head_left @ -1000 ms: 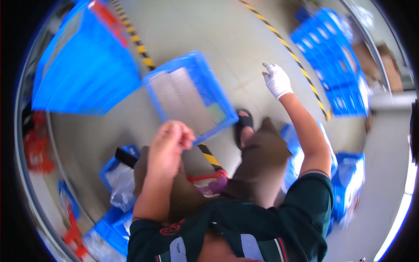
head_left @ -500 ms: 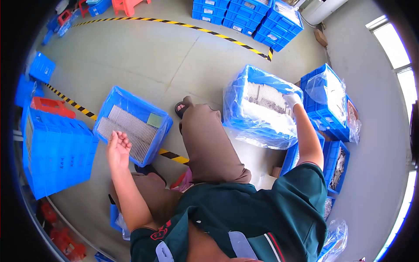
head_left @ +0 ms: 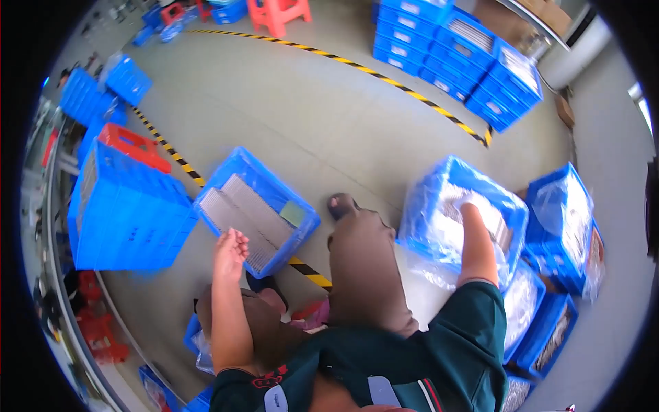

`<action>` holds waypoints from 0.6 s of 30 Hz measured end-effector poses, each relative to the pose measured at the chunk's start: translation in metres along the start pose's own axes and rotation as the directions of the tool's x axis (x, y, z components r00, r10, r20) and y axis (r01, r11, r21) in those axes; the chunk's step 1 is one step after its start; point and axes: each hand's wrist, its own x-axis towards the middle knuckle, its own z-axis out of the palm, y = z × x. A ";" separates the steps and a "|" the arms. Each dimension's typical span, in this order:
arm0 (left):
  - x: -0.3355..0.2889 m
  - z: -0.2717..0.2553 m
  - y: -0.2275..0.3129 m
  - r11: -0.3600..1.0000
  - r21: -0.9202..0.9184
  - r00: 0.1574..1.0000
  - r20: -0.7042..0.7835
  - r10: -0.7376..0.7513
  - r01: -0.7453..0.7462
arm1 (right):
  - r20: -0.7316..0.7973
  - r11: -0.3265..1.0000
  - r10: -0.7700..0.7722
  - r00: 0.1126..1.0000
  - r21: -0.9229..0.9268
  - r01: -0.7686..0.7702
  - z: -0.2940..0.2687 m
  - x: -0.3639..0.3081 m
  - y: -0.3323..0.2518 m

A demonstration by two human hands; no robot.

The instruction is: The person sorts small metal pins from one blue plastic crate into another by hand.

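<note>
While the legs (head_left: 364, 271) are spreading between two bins, the left hand (head_left: 231, 248) is hanging over the near side of the left bin (head_left: 269, 182), its bare fingers loosely curled and seemingly holding nothing; whether it is touching the rim, I cannot tell. The right hand (head_left: 469, 200), in a white glove, is resting down inside the right bin (head_left: 452, 173), but its fingers are hiding among the contents, so I cannot tell whether it is grasping any of the pale pieces (head_left: 502, 235) there or only lying against them. The glove is probably guarding skin from edges, or the pieces from skin.

In the left bin, slim grey rods (head_left: 247, 218) are lying side by side in close rows, packed that way, it seems, to save room and prevent tangling. A green card (head_left: 293, 213) is lying by their right end, perhaps serving as a label. Clear film (head_left: 422, 220) is lining the right bin and spilling over its rim, likely keeping dust off. Both bins are standing within reach, presumably so that neither arm is straining.

Farther left, a red stool (head_left: 135, 146) is sitting on stacked crates (head_left: 130, 213), probably parked there, and striped tape (head_left: 312, 273) is running along the floor (head_left: 295, 130), apparently marking off an area
</note>
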 end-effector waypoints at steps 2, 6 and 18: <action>-0.022 -0.022 0.018 0.996 0.069 0.994 -0.086 0.068 -0.062 | 0.151 0.993 -0.028 0.988 0.116 0.011 -0.043 -0.055 -0.077; -0.013 -0.001 0.007 0.993 0.091 0.995 -0.067 0.080 -0.074 | 0.111 0.979 0.078 0.991 0.179 -0.097 -0.038 -0.054 -0.029; -0.021 -0.008 0.008 0.982 0.168 0.988 -0.108 0.107 -0.088 | 0.141 0.969 0.187 0.972 -0.186 -0.160 -0.027 -0.039 -0.045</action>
